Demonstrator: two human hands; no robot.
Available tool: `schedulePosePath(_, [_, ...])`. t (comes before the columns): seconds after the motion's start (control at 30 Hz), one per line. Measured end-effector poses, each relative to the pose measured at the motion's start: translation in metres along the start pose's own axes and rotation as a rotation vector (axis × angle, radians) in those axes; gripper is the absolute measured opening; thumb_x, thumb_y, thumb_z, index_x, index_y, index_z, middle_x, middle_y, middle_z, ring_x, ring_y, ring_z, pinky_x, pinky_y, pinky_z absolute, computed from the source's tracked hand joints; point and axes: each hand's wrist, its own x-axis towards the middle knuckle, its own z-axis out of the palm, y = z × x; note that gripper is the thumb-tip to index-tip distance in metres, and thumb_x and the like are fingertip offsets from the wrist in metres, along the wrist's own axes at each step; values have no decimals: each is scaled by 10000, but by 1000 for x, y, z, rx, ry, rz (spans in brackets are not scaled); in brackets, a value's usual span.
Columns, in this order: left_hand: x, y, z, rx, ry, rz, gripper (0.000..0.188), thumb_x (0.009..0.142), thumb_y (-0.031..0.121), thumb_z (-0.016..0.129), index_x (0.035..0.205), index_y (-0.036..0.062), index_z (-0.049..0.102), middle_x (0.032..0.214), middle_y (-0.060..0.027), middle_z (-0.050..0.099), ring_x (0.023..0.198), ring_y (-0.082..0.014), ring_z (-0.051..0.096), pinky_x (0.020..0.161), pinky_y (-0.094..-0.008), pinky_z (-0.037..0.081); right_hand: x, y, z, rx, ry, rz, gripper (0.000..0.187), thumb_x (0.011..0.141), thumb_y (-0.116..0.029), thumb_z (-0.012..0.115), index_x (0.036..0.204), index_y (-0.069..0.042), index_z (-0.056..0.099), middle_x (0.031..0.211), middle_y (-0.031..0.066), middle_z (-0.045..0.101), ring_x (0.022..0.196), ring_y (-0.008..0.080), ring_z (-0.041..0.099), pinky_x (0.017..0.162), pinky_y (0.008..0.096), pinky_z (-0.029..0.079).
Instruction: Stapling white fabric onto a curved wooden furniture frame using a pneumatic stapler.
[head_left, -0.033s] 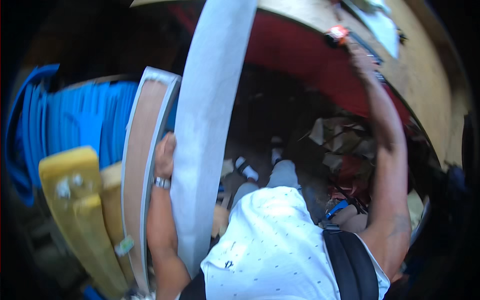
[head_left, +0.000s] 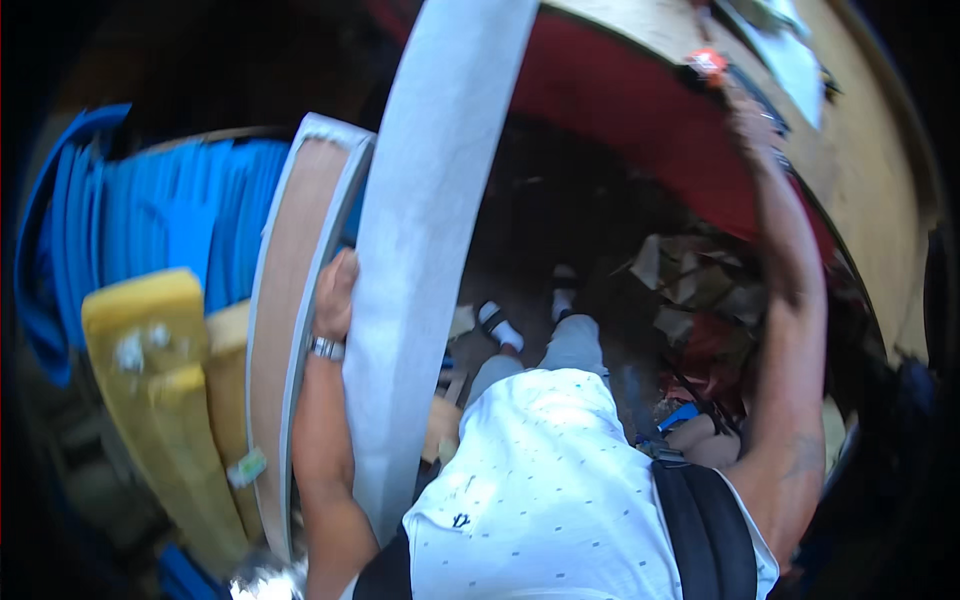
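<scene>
My left hand (head_left: pixel 336 295), with a metal watch on its wrist, is closed at the left edge of a long pale grey-white panel (head_left: pixel 430 200), its fingers partly hidden. The panel stands steeply in front of me and runs past the top of the picture. Just left of that hand is a narrow framed piece (head_left: pixel 295 270) with a brown face and pale edging. My right arm reaches far forward, and my right hand (head_left: pixel 748 125) is closed on a dark tool with a red-orange end (head_left: pixel 707 66), over the edge of a wooden work table (head_left: pixel 860 130). Motion blur hides the tool's exact kind.
Blue sheets (head_left: pixel 170 220) are stacked upright at the left, with yellow foam-like pieces (head_left: pixel 150 350) before them. Dark red material (head_left: pixel 620 120) hangs below the table edge. Scraps (head_left: pixel 700 285) litter the floor at the right. A pale sheet (head_left: pixel 785 60) lies on the table.
The view has turned slightly, so the panel, the table and my right hand sit a little farther right in the picture. Both hands keep their grips.
</scene>
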Motion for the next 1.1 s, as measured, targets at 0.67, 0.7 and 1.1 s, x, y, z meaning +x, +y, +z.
schedulePosePath(0.67, [-111,-24,-90,-54,-42,82,711,1038,580,382,1288,-58,573,1164,-160,663,1057,-224,631,935,-373,506,-444,-572,-40,869,190,-550,985,962,-720,272,1590,-48,-81,1640,257,-136,1526,402,-129,1210,589,0])
schedulePosePath(0.7, [-119,-31,-103,72,0,99,682,1067,551,325,1270,-49,577,1124,-138,661,1054,-209,602,955,-382,473,-473,-577,-51,918,115,-636,968,965,-714,262,1593,-38,-30,1645,262,-63,1534,395,-54,1215,576,38])
schedulePosePath(1.1, [-185,-44,-135,246,165,260,598,1000,569,513,713,45,475,643,-61,507,606,-166,485,559,-363,432,-452,-574,131,1810,-513,867,808,997,-713,172,1479,-132,458,1519,77,461,1429,286,383,1122,525,329])
